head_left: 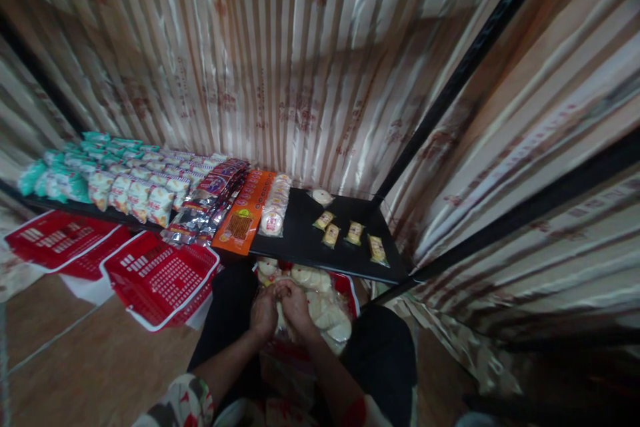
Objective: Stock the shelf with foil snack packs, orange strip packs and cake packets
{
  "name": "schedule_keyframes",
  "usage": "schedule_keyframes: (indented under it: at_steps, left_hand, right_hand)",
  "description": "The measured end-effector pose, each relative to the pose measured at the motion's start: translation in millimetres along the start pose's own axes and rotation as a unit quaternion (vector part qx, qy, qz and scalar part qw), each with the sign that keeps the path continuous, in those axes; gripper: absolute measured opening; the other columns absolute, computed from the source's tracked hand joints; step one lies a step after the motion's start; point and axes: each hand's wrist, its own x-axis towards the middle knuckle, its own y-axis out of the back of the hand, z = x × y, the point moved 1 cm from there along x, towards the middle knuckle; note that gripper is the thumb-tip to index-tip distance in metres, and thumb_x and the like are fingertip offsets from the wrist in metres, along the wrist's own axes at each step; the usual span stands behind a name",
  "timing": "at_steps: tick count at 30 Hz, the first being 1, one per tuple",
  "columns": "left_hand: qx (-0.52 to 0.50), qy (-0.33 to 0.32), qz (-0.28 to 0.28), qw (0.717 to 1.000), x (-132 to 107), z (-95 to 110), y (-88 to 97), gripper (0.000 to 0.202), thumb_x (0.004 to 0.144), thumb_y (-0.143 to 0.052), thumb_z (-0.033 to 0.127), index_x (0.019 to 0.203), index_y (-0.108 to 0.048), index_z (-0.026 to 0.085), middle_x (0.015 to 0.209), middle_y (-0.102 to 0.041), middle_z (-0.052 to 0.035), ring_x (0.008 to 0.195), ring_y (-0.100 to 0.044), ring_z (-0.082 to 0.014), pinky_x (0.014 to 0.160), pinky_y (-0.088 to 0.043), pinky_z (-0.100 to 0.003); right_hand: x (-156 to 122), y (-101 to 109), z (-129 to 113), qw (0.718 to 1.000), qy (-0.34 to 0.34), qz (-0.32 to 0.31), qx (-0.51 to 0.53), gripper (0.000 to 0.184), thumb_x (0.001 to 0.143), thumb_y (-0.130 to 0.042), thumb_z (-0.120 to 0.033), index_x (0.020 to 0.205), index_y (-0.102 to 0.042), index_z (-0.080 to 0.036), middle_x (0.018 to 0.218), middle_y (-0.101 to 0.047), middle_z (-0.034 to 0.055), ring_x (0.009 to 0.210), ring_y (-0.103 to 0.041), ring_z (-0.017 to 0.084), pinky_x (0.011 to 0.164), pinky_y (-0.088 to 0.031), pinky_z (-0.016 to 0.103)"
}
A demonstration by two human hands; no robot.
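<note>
My left hand (264, 312) and my right hand (294, 305) meet over a red basket (356, 295) between my knees. The fingers of both are closed in a pinch, close together. What they grip is too small and dim to make out. Under and around them lie clear packets of round, pale crackers (325, 313), which fill the basket. Just beyond my hands, on the black shelf (300, 247), stands a row of round white wrapped crackers (274, 210) beside orange snack packs (245, 213).
Small yellow packets (354, 233) and one round wrapped cracker (321, 197) lie on the shelf's right part. Dark foil packs (215, 190), white bags (140, 197) and green bags (65, 180) line its left. Two red baskets (165, 280) stand left. A black post (450, 93) rises right.
</note>
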Motion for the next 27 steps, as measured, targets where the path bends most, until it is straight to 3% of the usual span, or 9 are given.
schedule_keyframes:
  at_steps: [5, 14, 18, 22, 27]
  left_hand:
    - [-0.096, -0.005, 0.0, 0.995, 5.7, 6.6, 9.9, 0.04, 0.086, -0.035, 0.018, 0.124, -0.048, 0.017, 0.124, -0.056, -0.0097, 0.11, -0.053, -0.0185, 0.091, -0.036, -0.024]
    - [-0.259, 0.003, 0.049, 0.965, 18.7, 8.6, 15.4, 0.028, 0.079, -0.046, 0.02, 0.104, -0.058, 0.016, 0.097, -0.066, -0.0074, 0.091, -0.059, -0.0186, 0.082, -0.041, -0.025]
    - [-0.292, -0.003, 0.047, 0.955, 26.7, 8.1, 17.4, 0.022, 0.077, -0.051, 0.023, 0.096, -0.06, 0.017, 0.088, -0.066, -0.0051, 0.082, -0.059, -0.0174, 0.075, -0.043, -0.025]
    - [-0.267, -0.018, 0.034, 0.963, 35.8, 6.4, 23.3, 0.019, 0.076, -0.05, 0.022, 0.092, -0.059, 0.017, 0.081, -0.065, -0.0035, 0.073, -0.059, -0.0152, 0.068, -0.044, -0.024]
    - [-0.241, -0.029, 0.004, 0.97, 46.8, 1.3, 28.5, 0.011, 0.074, -0.05, 0.019, 0.081, -0.058, 0.016, 0.068, -0.06, -0.0004, 0.061, -0.054, -0.0125, 0.06, -0.041, -0.022]
  right_hand:
    - [2.6, 16.1, -9.4, 0.999, 0.012, 0.036, -0.016, 0.028, 0.077, -0.039, -0.028, 0.086, -0.064, -0.019, 0.084, -0.069, 0.0048, 0.078, -0.062, 0.018, 0.075, -0.046, 0.028]
    - [6.6, 25.2, 1.2, 0.998, 0.002, 0.064, 0.0, 0.03, 0.07, -0.044, -0.023, 0.092, -0.063, -0.016, 0.081, -0.067, 0.0061, 0.072, -0.062, 0.018, 0.07, -0.049, 0.029]
    - [4.2, 28.7, -0.2, 0.995, 0.012, 0.077, -0.058, 0.037, 0.071, -0.045, -0.021, 0.104, -0.06, -0.014, 0.088, -0.065, 0.0088, 0.074, -0.062, 0.018, 0.07, -0.051, 0.03]
    - [0.2, 38.4, -11.8, 0.971, 0.105, 0.091, -0.193, 0.049, 0.073, -0.048, -0.017, 0.122, -0.051, -0.016, 0.114, -0.057, 0.0127, 0.105, -0.053, 0.023, 0.091, -0.044, 0.038]
    - [-3.3, 45.8, -31.8, 0.923, 0.248, -0.011, -0.293, 0.062, 0.073, -0.043, -0.005, 0.131, -0.043, -0.025, 0.136, -0.043, 0.0053, 0.126, -0.035, 0.021, 0.103, -0.034, 0.04]
